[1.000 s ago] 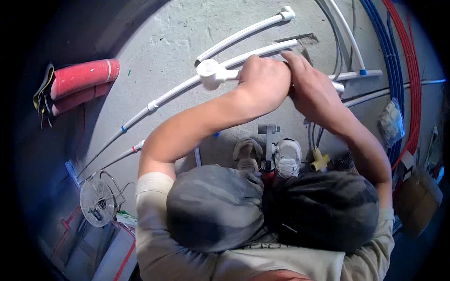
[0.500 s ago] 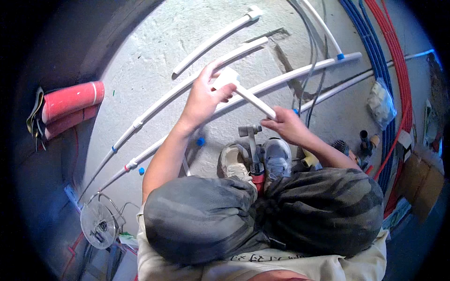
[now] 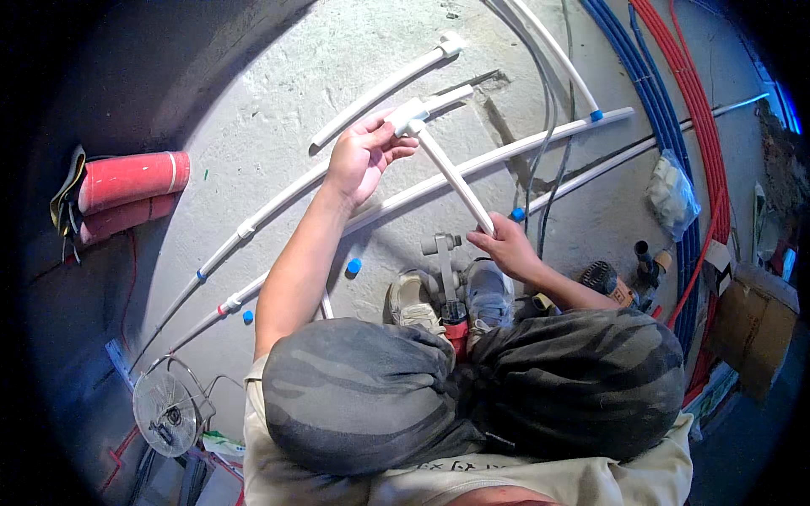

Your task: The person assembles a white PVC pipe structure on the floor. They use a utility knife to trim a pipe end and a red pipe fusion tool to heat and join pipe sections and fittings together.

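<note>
My left hand (image 3: 363, 160) pinches a white plastic pipe fitting (image 3: 408, 115) between thumb and forefinger, the other fingers curled loosely. A short white pipe (image 3: 452, 179) runs from the fitting down to my right hand (image 3: 509, 247), whose fingers close round its near end. Whether the pipe sits fully in the fitting I cannot tell. Behind the fitting lies a long white pipe (image 3: 285, 196) on the floor. Between my shoes stands a tool with a grey metal head (image 3: 442, 244) and a red body (image 3: 456, 327).
More white pipes (image 3: 506, 152) lie across the concrete floor, among blue caps (image 3: 353, 266). Blue tubes (image 3: 654, 93) and red tubes (image 3: 693, 97) run along the right, near a plastic bag (image 3: 672, 192), a power tool (image 3: 609, 282) and a cardboard box (image 3: 753, 325). Left are a red roll (image 3: 135, 183) and a fan (image 3: 166, 413).
The fitting has moved slightly away from me, and the short pipe now slopes more steeply. My left thumb and fingers have shifted their hold on the fitting. My right hand keeps the pipe's near end.
</note>
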`<state>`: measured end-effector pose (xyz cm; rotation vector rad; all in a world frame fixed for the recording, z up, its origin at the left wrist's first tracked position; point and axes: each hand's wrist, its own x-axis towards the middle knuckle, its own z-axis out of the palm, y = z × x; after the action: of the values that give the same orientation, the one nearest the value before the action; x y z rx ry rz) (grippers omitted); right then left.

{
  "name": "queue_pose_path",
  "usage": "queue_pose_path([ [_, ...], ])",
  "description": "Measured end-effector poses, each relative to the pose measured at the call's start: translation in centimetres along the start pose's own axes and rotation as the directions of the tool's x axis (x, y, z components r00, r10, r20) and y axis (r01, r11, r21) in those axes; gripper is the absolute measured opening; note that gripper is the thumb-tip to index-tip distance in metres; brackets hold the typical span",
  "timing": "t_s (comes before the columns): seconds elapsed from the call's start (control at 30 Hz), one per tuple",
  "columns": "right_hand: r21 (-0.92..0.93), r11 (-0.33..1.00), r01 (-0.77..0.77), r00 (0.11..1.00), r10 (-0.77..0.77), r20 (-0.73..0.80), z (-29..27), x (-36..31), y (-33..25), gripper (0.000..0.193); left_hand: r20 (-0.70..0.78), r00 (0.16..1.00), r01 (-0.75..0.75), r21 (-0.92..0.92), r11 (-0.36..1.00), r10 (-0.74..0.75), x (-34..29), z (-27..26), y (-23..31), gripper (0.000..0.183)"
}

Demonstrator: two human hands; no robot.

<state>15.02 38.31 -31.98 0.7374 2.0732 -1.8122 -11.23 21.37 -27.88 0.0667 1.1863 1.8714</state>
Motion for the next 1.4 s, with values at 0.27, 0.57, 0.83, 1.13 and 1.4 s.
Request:
queue_pose_path([
  [0.27, 0.078, 0.993, 0.091, 0.994, -0.086, -0.064, -0.7, 0.3, 0.3, 0.021, -0.132, 0.989, 0.094, 0.188, 0.978, -0.070, -0.4, -1.4, 0.7, 0.034],
  [0.57, 0.294, 0.954, -0.059, 0.970, 0.124, -0.209, -2.1, 2.3, 0.8, 0.020, -0.316, 0.946, 0.103, 0.099, 0.990, -0.067, -2.3, -5.2, -0.7, 0.027],
  [0.83, 0.397, 0.912, -0.105, 0.965, 0.190, -0.181, -2.6, 2.5, 1.0, 0.019, -0.368, 0.930, 0.108, 0.286, 0.952, 0.005, -3.0, -5.9, -1.4, 0.011],
  [1.13, 0.296, 0.955, 0.006, 0.934, 0.101, -0.343, -5.6, 3.9, 1.8, 0.019, -0.304, 0.952, 0.147, 0.586, 0.797, 0.048, -2.8, -5.5, -2.1, 0.019],
  [1.4, 0.198, 0.980, 0.031, 0.936, 0.040, -0.349, -5.2, 4.3, 4.4, 0.019, -0.284, 0.948, 0.074, 0.635, 0.769, 0.143, -2.3, -5.3, -3.1, 0.006],
])
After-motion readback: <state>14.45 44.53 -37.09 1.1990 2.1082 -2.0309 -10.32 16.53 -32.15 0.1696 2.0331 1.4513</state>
